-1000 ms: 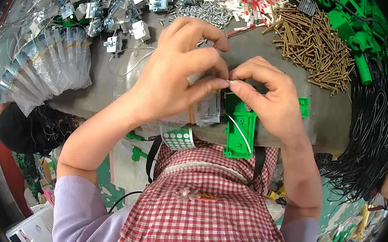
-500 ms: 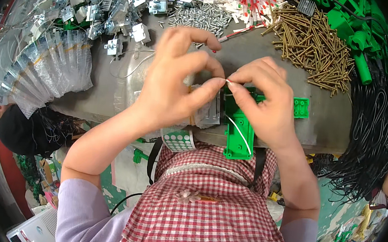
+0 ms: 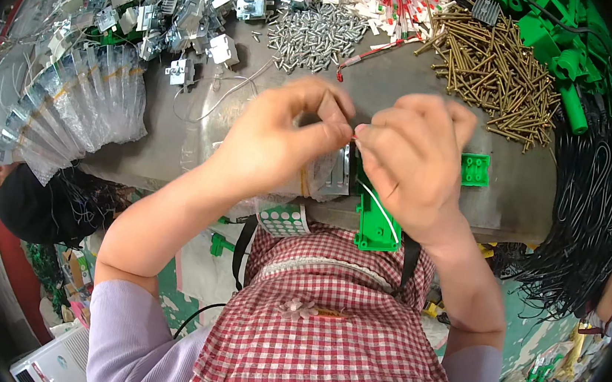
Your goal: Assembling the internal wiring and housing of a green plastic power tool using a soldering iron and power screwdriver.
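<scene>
My left hand [image 3: 270, 139] and my right hand [image 3: 417, 162] meet fingertip to fingertip above the workbench, both pinched closed. Between them is something tiny with a hint of red, too small and blurred to name. Below my right hand lies a green plastic housing [image 3: 370, 231], partly hidden by that hand and reaching over the bench's near edge. A white wire [image 3: 387, 216] runs across the housing and disappears upward beneath my right hand. Just left of the housing, flat clear packets [image 3: 337, 178] are partly covered by my left hand.
Silver screws [image 3: 314, 39], red-and-white wired parts [image 3: 406, 15] and long brass screws [image 3: 494, 73] are heaped at the back. Metal-and-white sockets [image 3: 182, 18] and bubble-wrap packets [image 3: 99, 98] cover the left; green housings [image 3: 559, 53] and black cables [image 3: 585, 198] the right. A dotted sticker sheet [image 3: 282, 220] hangs at the near edge.
My left hand's raised fingers have curled down, uncovering the red-tipped wire on the bench. My right hand has rolled over, its fingers more bunched, and the small white-and-red piece is less visible.
</scene>
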Demonstrator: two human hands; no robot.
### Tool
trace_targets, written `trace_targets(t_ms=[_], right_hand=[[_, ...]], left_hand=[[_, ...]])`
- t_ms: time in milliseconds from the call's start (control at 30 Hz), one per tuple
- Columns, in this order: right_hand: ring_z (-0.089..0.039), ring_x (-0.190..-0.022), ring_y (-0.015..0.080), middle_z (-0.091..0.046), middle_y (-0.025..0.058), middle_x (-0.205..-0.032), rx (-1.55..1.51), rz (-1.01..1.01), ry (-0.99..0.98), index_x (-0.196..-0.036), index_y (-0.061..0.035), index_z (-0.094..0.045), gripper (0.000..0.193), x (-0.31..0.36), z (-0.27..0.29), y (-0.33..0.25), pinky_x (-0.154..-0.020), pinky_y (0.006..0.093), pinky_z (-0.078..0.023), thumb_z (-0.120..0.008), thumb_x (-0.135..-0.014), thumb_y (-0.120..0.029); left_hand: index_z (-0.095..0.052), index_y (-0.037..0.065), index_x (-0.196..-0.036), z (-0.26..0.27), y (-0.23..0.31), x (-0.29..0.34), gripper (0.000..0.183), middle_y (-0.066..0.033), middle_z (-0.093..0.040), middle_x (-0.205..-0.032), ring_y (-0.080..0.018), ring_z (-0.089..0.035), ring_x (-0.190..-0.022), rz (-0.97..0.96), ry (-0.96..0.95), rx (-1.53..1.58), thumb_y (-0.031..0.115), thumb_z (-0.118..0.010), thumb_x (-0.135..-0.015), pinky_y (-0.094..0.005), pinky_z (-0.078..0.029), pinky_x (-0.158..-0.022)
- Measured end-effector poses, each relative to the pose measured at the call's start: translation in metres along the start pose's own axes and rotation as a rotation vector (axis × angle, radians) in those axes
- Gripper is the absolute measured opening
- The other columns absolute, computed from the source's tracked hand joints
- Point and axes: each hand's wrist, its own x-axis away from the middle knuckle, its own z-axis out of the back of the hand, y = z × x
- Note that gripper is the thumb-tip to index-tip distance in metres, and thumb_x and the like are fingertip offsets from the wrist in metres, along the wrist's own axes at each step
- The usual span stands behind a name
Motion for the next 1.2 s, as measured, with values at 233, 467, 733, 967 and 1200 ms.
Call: trace_targets(t_ms=[233, 467, 733, 967, 1200], right_hand=[[-0.056, -0.083, 0.0164, -0.06, 0.0001, -0.078, -0.303, -0.246, -0.038, -0.078, -0.0095, -0.061, 0.008, 0.001, -0.001, 0.008, -0.077, 0.0328, -0.031, -0.068, -0.074, -0.012], [-0.057, -0.081, 0.0184, -0.06, 0.0017, -0.077, 0.118, 0.032, 0.067, -0.081, -0.0083, -0.063, 0.008, -0.002, -0.001, 0.0, -0.079, 0.0333, -0.033, -0.068, -0.077, -0.012], [-0.056, -0.08, 0.0203, -0.057, 0.0029, -0.074, -0.342, -0.277, -0.14, -0.079, -0.0082, -0.061, 0.009, -0.003, 0.005, 0.004, -0.081, 0.0357, -0.033, -0.067, -0.078, -0.015], [-0.052, -0.085, 0.0221, -0.055, 0.003, -0.081, 0.03, -0.097, 0.032, -0.079, -0.0089, -0.056, 0.009, 0.0, -0.003, 0.006, -0.079, 0.041, -0.03, -0.064, -0.077, -0.01], [-0.054, -0.086, 0.0201, -0.058, 0.0016, -0.08, -0.176, -0.182, -0.005, -0.085, -0.0092, -0.063, 0.009, 0.004, -0.002, -0.004, -0.08, 0.0389, -0.03, -0.067, -0.077, -0.013]], left_hand=[[-0.062, 0.006, -0.087, -0.001, -0.004, -0.006, 0.013, -0.0061, -0.059, -0.088, -0.0217, -0.056, -0.085, -0.752, 0.326, -0.773, 0.011, -0.069, -0.077, -0.0364, -0.041, -0.082], [-0.061, 0.003, -0.082, 0.003, -0.003, 0.001, 0.01, -0.0067, -0.061, -0.085, -0.0214, -0.057, -0.084, 0.013, 0.01, -0.2, 0.012, -0.063, -0.084, -0.0335, -0.044, -0.075], [-0.061, 0.006, -0.077, 0.007, -0.005, -0.01, 0.018, -0.0079, -0.059, -0.078, -0.0231, -0.056, -0.068, -0.809, 0.076, -0.939, 0.019, -0.073, -0.073, -0.0372, -0.046, -0.076], [-0.06, 0.002, -0.079, 0.003, 0.009, -0.047, 0.015, -0.0101, -0.052, -0.068, -0.031, -0.052, -0.07, -0.051, -0.147, -0.391, 0.015, -0.066, -0.083, -0.0377, -0.042, -0.069], [-0.064, 0.008, -0.088, 0.015, -0.022, -0.135, 0.015, -0.0035, -0.055, -0.09, -0.0251, -0.052, -0.093, -0.736, 0.168, -1.278, 0.009, -0.067, -0.074, -0.0366, -0.042, -0.08]])
